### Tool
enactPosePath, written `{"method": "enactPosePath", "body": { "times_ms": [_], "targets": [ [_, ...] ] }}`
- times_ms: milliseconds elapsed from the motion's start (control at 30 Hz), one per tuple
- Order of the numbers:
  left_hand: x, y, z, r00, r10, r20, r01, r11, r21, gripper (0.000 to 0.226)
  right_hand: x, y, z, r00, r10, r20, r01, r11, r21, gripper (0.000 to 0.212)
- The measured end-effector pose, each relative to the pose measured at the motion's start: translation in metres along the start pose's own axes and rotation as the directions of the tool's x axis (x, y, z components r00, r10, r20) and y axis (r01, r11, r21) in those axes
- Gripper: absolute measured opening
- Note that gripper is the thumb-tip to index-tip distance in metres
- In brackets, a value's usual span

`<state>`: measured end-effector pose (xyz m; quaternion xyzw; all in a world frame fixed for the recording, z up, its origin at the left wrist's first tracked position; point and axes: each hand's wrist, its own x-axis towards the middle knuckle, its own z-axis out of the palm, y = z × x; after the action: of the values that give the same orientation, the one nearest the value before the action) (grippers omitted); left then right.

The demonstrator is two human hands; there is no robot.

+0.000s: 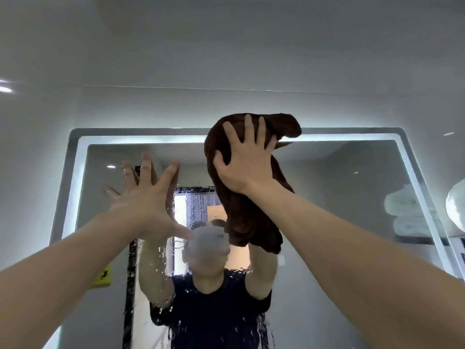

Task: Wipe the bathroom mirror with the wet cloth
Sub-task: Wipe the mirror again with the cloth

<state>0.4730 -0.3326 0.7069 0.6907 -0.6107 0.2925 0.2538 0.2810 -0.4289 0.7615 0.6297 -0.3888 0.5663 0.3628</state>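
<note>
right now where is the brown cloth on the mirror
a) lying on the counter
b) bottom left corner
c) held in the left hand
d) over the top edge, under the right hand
d, the right hand presses the cloth flat against the mirror, its top fold lapping over the lit upper edge, while the left hand is spread bare on the glass.

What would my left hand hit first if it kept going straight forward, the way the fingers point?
Most likely the mirror glass: the left hand, fingers spread, appears at or almost touching its own reflection. Depth is hard to judge.
</note>
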Motion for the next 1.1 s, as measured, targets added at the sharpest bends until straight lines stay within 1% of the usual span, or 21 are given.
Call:
{"method": "enactPosePath", "body": {
  "times_ms": [67, 167, 233, 300, 367, 433, 467, 500, 533, 567, 633, 667, 700, 800, 900, 967, 1100],
  "targets": [
    [0.000, -0.001, 0.000, 1.000, 0.001, 0.011, -0.001, 1.000, -0.015, 0.155, -0.016, -0.016, 0.006, 0.999, -0.051, -0.008, 0.051, 0.999, 0.015, 0.068],
    [0.000, 0.000, 0.000, 1.000, 0.002, 0.016, -0.002, 1.000, -0.009, 0.156, -0.047, -0.020, 0.009, 0.988, -0.156, -0.003, 0.156, 0.988, 0.015, 0.068],
    [-0.003, 0.000, -0.007, 1.000, 0.001, 0.023, -0.001, 1.000, 0.003, 0.158, -0.075, -0.021, 0.008, 0.972, -0.233, 0.028, 0.232, 0.972, 0.024, 0.068],
    [-0.006, -0.006, -0.018, 0.999, 0.022, 0.044, -0.022, 1.000, 0.012, 0.160, -0.109, -0.015, 0.007, 0.938, -0.335, 0.086, 0.333, 0.942, 0.035, 0.069],
    [-0.007, -0.021, -0.028, 0.997, 0.052, 0.055, -0.053, 0.999, 0.007, 0.165, -0.133, 0.003, 0.002, 0.863, -0.478, 0.163, 0.480, 0.877, 0.027, 0.070],
    [-0.011, -0.038, -0.031, 0.999, 0.040, 0.024, -0.041, 0.998, 0.042, 0.171, -0.134, 0.032, -0.009, 0.736, -0.630, 0.247, 0.652, 0.759, -0.005, 0.072],
    [-0.014, -0.046, -0.031, 1.000, 0.016, 0.010, -0.017, 0.997, 0.077, 0.173, -0.127, 0.047, -0.014, 0.680, -0.678, 0.280, 0.712, 0.701, -0.029, 0.073],
    [-0.020, -0.053, -0.028, 1.000, -0.012, 0.011, 0.011, 0.993, 0.116, 0.173, -0.116, 0.061, -0.018, 0.658, -0.693, 0.292, 0.736, 0.675, -0.055, 0.073],
    [-0.025, -0.060, -0.023, 0.999, -0.029, 0.013, 0.027, 0.988, 0.151, 0.170, -0.104, 0.072, -0.020, 0.686, -0.670, 0.284, 0.713, 0.697, -0.078, 0.073],
    [-0.028, -0.065, -0.018, 1.000, -0.030, 0.011, 0.027, 0.984, 0.176, 0.166, -0.091, 0.080, -0.022, 0.751, -0.607, 0.258, 0.645, 0.759, -0.093, 0.074],
    [-0.031, -0.071, -0.013, 1.000, 0.000, 0.001, 0.000, 0.982, 0.187, 0.159, -0.067, 0.083, -0.024, 0.889, -0.421, 0.182, 0.441, 0.893, -0.088, 0.073],
    [-0.030, -0.073, -0.012, 1.000, 0.016, -0.005, -0.014, 0.984, 0.176, 0.158, -0.056, 0.078, -0.023, 0.930, -0.338, 0.147, 0.351, 0.933, -0.077, 0.073],
    [-0.029, -0.075, -0.012, 1.000, 0.025, -0.008, -0.023, 0.987, 0.161, 0.158, -0.046, 0.068, -0.021, 0.955, -0.271, 0.118, 0.279, 0.958, -0.066, 0.073],
    [-0.029, -0.076, -0.011, 0.999, 0.033, -0.011, -0.031, 0.994, 0.104, 0.159, -0.023, 0.024, -0.008, 0.995, -0.094, 0.031, 0.094, 0.996, -0.005, 0.072],
    [-0.031, -0.075, -0.011, 0.999, 0.039, -0.009, -0.038, 0.992, 0.116, 0.158, -0.012, -0.021, 0.008, 0.999, 0.048, -0.024, -0.047, 0.998, 0.042, 0.071],
    [-0.032, -0.074, -0.013, 0.999, 0.038, -0.007, -0.037, 0.991, 0.131, 0.156, -0.007, -0.044, 0.015, 0.997, 0.065, -0.033, -0.064, 0.997, 0.044, 0.071],
    [-0.035, -0.072, -0.015, 0.998, 0.066, -0.014, -0.062, 0.983, 0.171, 0.153, -0.008, -0.067, 0.021, 0.999, 0.029, -0.016, -0.028, 0.999, 0.041, 0.070]
  ]
}}
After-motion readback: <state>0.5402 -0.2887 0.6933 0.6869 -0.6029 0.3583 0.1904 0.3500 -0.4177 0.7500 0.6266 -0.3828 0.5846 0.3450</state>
